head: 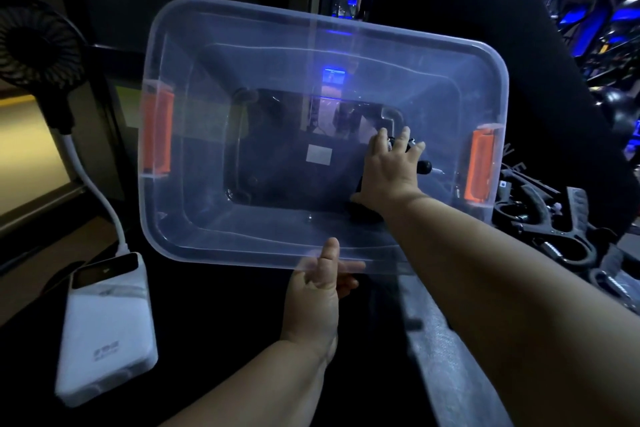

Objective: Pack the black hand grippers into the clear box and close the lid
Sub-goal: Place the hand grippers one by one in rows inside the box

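The clear box [214, 232] with orange side latches is tilted toward me, its open top facing the camera. My left hand [320, 282] pinches its near rim, thumb inside and fingers underneath. Deep inside the box, at the right of the bottom, my right hand [389, 170] grips a black hand gripper [423, 166] with a metal spring. Several more black hand grippers [554, 236] lie in a pile to the right of the box. No lid is in view.
A white power bank [107, 333] lies at the lower left, with a cable rising to a small black fan [38, 45]. A dark padded seat back [485, 10] stands behind the box.
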The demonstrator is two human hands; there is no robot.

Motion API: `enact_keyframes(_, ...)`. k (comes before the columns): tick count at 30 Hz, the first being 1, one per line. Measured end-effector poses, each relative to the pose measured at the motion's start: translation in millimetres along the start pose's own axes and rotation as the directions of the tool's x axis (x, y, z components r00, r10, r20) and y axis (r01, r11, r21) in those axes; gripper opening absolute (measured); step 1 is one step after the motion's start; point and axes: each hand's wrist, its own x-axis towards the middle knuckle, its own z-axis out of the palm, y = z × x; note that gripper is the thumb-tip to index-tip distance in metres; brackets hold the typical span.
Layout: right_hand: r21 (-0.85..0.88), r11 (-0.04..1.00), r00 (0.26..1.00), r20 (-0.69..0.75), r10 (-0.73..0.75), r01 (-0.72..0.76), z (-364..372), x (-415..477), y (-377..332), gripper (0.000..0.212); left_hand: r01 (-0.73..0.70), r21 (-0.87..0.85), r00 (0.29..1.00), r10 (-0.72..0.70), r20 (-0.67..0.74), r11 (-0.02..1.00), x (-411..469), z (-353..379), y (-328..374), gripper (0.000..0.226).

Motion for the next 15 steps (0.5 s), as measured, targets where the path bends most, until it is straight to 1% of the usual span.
enact_keyframes(4,-0.041,0.999,1.0,-0.009,-0.001,0.001,2.9,5.6,-0.2,0.094,-0.007,-0.02,1.0,0.007,0.016,1.0,-1.0,-0.2,1.5,0.024)
enact_keyframes(5,-0.048,0.999,1.0,-0.002,0.001,-0.001,2.8,6.5,-0.2,0.092,-0.007,-0.018,1.0,0.007,0.024,1.0,-1.1,-0.5,1.8,0.024)
enact_keyframes(12,-0.035,0.999,1.0,-0.016,-0.001,0.001,0.8,2.9,2.3,0.096,-0.01,0.0,1.0,0.01,0.025,1.0,-1.3,0.0,2.1,0.023)
enact_keyframes(15,-0.062,0.997,0.999,-0.007,-0.042,0.041,-2.9,1.1,5.3,0.107,-0.017,0.001,1.0,0.017,0.007,1.0,-1.5,1.8,2.5,0.024)
